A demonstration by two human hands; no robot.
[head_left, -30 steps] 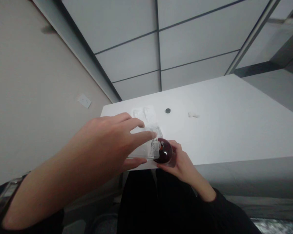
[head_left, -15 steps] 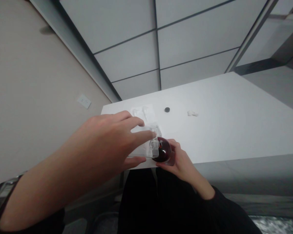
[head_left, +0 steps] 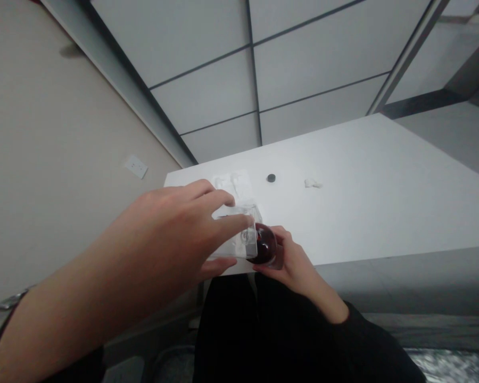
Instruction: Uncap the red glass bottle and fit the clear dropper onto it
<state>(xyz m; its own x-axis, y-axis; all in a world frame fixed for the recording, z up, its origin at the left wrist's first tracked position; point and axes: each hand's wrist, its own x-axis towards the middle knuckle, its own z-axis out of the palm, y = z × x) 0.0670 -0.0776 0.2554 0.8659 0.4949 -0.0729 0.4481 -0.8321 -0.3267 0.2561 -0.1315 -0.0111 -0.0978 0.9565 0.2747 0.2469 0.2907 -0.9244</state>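
My left hand [head_left: 187, 229] is curled round a clear plastic box [head_left: 247, 247], thumb below and fingers above. Just right of it, a rounded bottle of dark red liquid [head_left: 266, 246] lies tipped toward the box, its narrow end seen through the clear wall. Whether that end is inside the box or behind it, I cannot tell. The fingers and thumb of my right hand [head_left: 295, 263] wrap the bottle's right end. Both things are held over the front left part of the white table [head_left: 367, 202].
A small dark round cap [head_left: 271, 178] lies beyond my hands, with a crumpled white scrap [head_left: 312, 183] to its right. Behind the box sits a whitish, partly see-through sheet [head_left: 235, 183]. Panelled doors [head_left: 219, 90] stand behind the table, and a wall with a socket [head_left: 136, 166] is at left.
The view has shifted slightly. Both hands keep their grips, and the bottle and box stay close together in nearly the same pose.
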